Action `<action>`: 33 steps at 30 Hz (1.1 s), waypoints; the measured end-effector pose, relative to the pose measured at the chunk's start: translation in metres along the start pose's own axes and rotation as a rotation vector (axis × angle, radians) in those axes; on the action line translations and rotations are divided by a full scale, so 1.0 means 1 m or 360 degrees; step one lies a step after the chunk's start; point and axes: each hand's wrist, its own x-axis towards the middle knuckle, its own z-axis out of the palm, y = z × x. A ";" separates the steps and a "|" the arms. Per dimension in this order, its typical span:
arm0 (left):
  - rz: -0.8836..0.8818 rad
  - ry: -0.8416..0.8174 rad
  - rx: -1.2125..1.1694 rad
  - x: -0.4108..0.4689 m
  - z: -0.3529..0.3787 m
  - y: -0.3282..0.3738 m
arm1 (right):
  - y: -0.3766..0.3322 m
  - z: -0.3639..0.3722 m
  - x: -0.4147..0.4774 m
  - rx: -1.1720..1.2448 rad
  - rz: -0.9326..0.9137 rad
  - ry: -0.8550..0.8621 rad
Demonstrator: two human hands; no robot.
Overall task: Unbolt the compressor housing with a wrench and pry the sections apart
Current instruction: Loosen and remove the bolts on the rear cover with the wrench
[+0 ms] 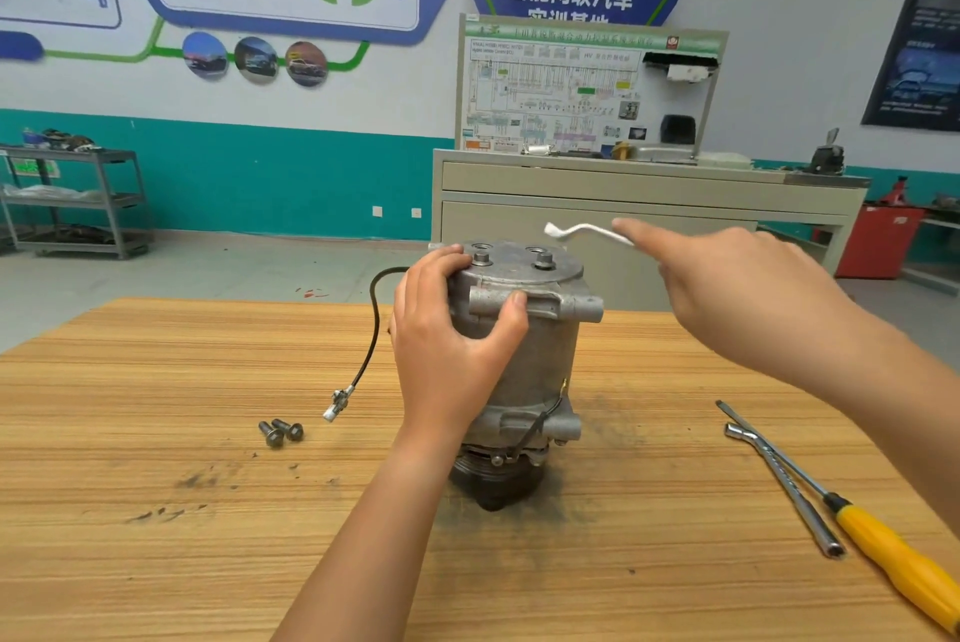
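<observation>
A grey metal compressor (535, 360) stands upright on its black pulley end in the middle of the wooden table (156, 511). My left hand (447, 345) grips its upper housing, fingers over the top rim, thumb on a side lug. Two bolts (543, 261) still stand in the top cover. My right hand (737, 288) is raised to the right of the compressor and holds a bent silver wrench (582, 230), whose offset head points left above the top cover, not touching it. Two removed bolts (280, 432) lie on the table to the left.
A black cable with a white connector (337, 405) trails left from the compressor. At the right lie an L-shaped socket wrench (784, 485) and a yellow-handled screwdriver (893, 553). A training bench (639, 194) and a metal shelf cart (78, 199) stand behind.
</observation>
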 end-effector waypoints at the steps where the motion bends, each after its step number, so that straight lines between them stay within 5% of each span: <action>1: -0.0003 -0.0002 0.0000 0.000 0.000 0.000 | -0.003 -0.001 -0.002 -0.0108 0.0000 -0.0049; 12: -0.0007 -0.0001 -0.0008 0.000 0.001 0.001 | -0.041 -0.031 0.002 -0.0705 -0.0212 -0.0151; 17: 0.0035 0.0011 0.0001 -0.001 0.000 -0.001 | -0.050 -0.022 -0.013 -0.0870 -0.0031 -0.0106; 20: 0.0020 0.0004 -0.0010 0.000 0.001 -0.003 | -0.020 0.014 -0.008 -0.0373 -0.0026 0.0518; 22: 0.0009 0.0007 -0.0033 0.001 0.001 -0.003 | -0.002 0.039 0.014 0.0088 -0.0087 0.0511; 28: 0.0004 -0.0029 0.0004 0.002 -0.004 -0.002 | -0.021 0.043 0.109 0.1042 -0.0302 -0.0515; 30: -0.0001 -0.0031 0.0010 0.003 -0.004 0.001 | -0.036 0.035 0.120 0.1326 -0.0207 -0.0674; 33: -0.0011 -0.0019 0.0003 0.002 -0.004 0.003 | -0.053 0.034 0.120 0.1084 -0.0185 -0.0641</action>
